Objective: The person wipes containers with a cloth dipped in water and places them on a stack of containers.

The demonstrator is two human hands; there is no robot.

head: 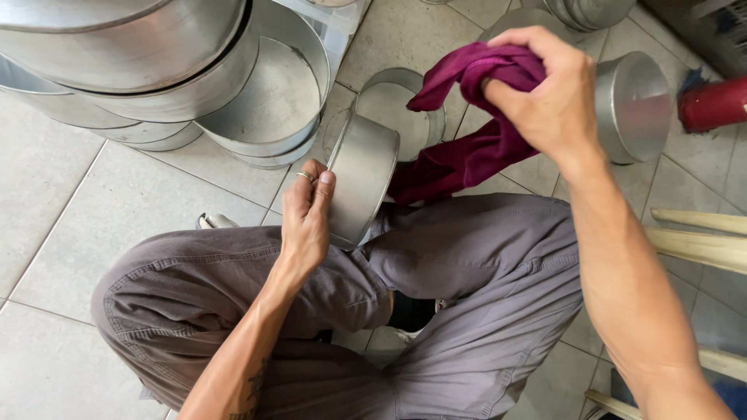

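Legs point(436, 311) in grey trousers are filling the near part of the view, crossed on the tiled floor point(70, 202). Left hand point(305, 214) is resting over the left knee, gripping a round metal pan point(360, 189) that is standing on edge, tilted, its flat bottom facing the camera. Thumb is pressing flat on the pan's side wall, a ring showing on one finger; the other fingers are curling behind the rim, so how far they wrap is hard to tell. The pan is sitting just beyond the knee, touching the trouser fabric.

Right hand point(548, 93) is hovering higher and farther out, fingers closed tight around a bunched maroon cloth point(467, 124). The cloth is hanging down from the fist, its loose end draping toward the lap beside the pan.

Beyond the pan, another shallow round tin point(401, 105) is lying open side up on the floor. Far left, a stack of larger metal pans point(156, 70) is leaning, nested. Far right, a small tin point(634, 105) is lying on its side, bottom toward the camera, and a red cylinder point(712, 105) is lying next to it. Pale wooden slats point(700, 241) are showing at the right edge.
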